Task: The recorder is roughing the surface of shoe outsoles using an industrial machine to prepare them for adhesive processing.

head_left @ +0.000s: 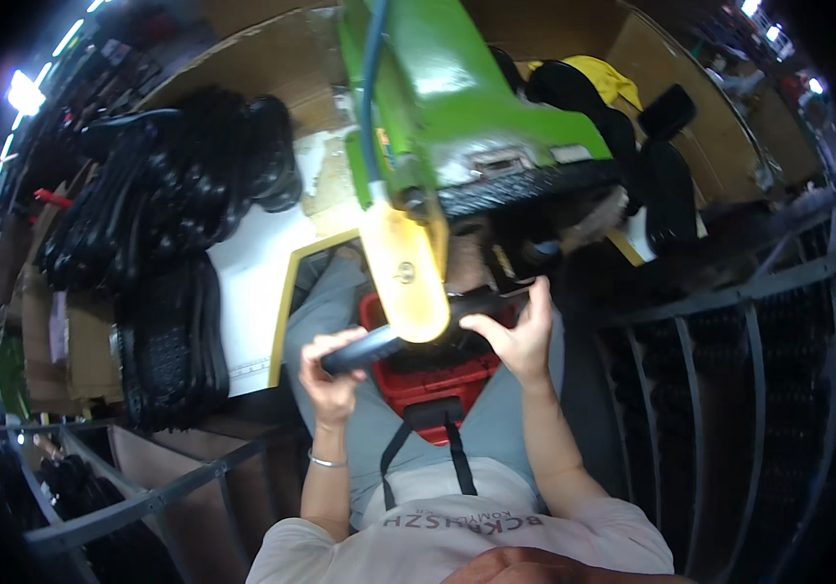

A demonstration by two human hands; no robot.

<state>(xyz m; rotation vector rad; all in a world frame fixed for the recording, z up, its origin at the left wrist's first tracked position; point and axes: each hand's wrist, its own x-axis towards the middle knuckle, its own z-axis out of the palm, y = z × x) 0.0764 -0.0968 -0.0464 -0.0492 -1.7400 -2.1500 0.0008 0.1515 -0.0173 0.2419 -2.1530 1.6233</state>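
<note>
A black shoe sole (372, 348), seen almost edge-on, lies tilted beneath the yellow arm (403, 277) of a green machine (447, 88). My left hand (332, 378) is closed round its near left end. At its far right part is my right hand (520, 336), thumb against the sole and fingers bent beside the black part under the machine head; the fingertips' contact is partly hidden. The yellow arm covers the sole's middle. Below it, between my knees, sits a red container (427, 384) with black straps and dark contents.
Black soles (184, 165) are piled on the white table (252, 282) at left, which has a yellow edge. More black soles (669, 190) and a yellow cloth (601, 78) lie at right, before a cardboard box wall (700, 117). Metal racks (749, 331) stand at both sides.
</note>
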